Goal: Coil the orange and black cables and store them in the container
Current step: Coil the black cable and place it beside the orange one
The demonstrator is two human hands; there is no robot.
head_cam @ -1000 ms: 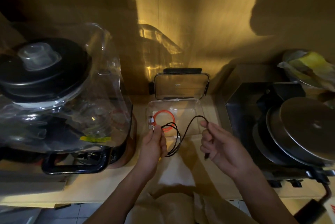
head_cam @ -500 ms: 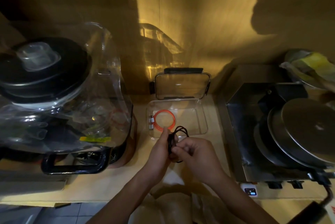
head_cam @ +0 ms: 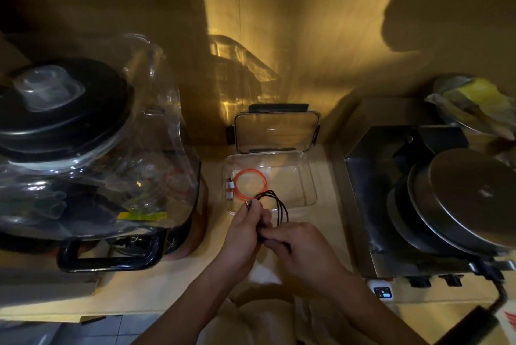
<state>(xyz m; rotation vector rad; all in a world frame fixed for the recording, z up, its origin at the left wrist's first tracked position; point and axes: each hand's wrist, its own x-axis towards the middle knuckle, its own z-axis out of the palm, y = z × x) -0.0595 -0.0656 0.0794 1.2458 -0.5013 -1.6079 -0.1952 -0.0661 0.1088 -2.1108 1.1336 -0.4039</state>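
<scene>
Clear plastic dominates the left of the container (head_cam: 307,177): a large bagged appliance with a black lid (head_cam: 64,110) stands on the desk (head_cam: 173,286), and to the container's right sits a steel appliance (head_cam: 371,196) carrying a round metal lid (head_cam: 474,196). The container itself lies open at centre, its hinged lid (head_cam: 276,132) propped upright behind it. Inside, toward its left wall, we see the orange cable (head_cam: 250,184) already coiled, two white connectors just beside the wall.

Just in front of the container we find both hands. The left hand (head_cam: 245,235) pinches one end of the black cable (head_cam: 275,206), a connector tip showing above its fingers; the right hand (head_cam: 304,249) has its grip clamped on the same cable lower down, fingers curled round the gathered strands. Several loops rise between the hands and lean over the container's near rim.

We judge the coil nearly formed but not yet stored, and the loops look springy. Should either grip loosen before the bundle is set down, the turns may fan open and spill across the rim. Lowering the bundle onto the orange cable could also tangle the two or shove the orange one out of round. A trailing end left over the rim would likely foul the lid when closing.
</scene>
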